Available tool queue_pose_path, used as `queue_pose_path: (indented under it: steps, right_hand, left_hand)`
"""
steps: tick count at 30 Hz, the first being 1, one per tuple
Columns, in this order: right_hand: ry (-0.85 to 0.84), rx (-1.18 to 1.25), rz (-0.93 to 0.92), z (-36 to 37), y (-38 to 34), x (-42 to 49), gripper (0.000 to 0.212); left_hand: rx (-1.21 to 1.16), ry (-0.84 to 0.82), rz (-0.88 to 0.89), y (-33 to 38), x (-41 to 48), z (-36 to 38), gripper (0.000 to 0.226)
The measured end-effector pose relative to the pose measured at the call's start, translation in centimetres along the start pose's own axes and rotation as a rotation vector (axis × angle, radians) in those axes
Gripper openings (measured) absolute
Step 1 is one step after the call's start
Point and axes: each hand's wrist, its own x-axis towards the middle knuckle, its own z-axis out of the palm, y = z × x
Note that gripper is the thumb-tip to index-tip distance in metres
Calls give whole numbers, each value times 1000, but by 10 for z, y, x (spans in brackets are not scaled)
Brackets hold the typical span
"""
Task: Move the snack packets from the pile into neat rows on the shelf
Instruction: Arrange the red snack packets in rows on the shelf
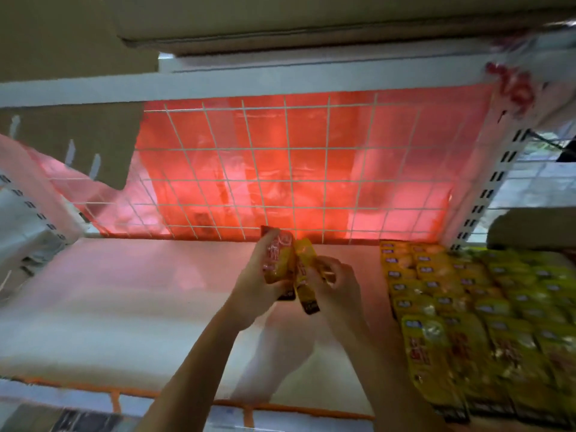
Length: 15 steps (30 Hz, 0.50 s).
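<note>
Both hands are up over the shelf (pixel 124 307) near its back, just in front of the wire grid (pixel 280 151). The left hand (pixel 254 283) has its fingers curled around a red-and-yellow packet (pixel 278 257). The right hand (pixel 336 283) pinches a yellow packet (pixel 304 280) that touches the first one. We judge both packets are held in the air, not set down. The finished rows (pixel 461 307) lie flat along the right side of the shelf, and the stretch to their left is bare.

Risks: the two packets overlap between the hands, so a loose pinch during sorting could drop one onto the shelf at an angle. The right forearm crosses just beside the near-left corner of the rows, so a sweep to the right could knock those packets out of line. A new row started on the bare part has only the rows' left edge to line up against, so it could drift crooked.

Hard to see: the source pile is not in view at all. We cannot tell whether each hand holds one packet or several. Print on the packets is blurred. The right fingertips are partly hidden behind the yellow packet. The rows are cut off at the right and bottom edges. What sits behind the red plastic sheet (pixel 311 198) is unreadable.
</note>
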Motion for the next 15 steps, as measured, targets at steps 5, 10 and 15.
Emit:
queue_pose_path:
  steps: [5,10,15]
  right_hand:
    - [30,49,-54,-48,-9,11,27]
    - [7,95,46,-100,0,8,10]
    - [57,295,268,-150,22,3,8]
  left_hand:
    - [48,-143,125,36,-7,33,87]
    - [81,-307,163,45,-10,80,93]
    - [140,-415,249,49,-11,133,83]
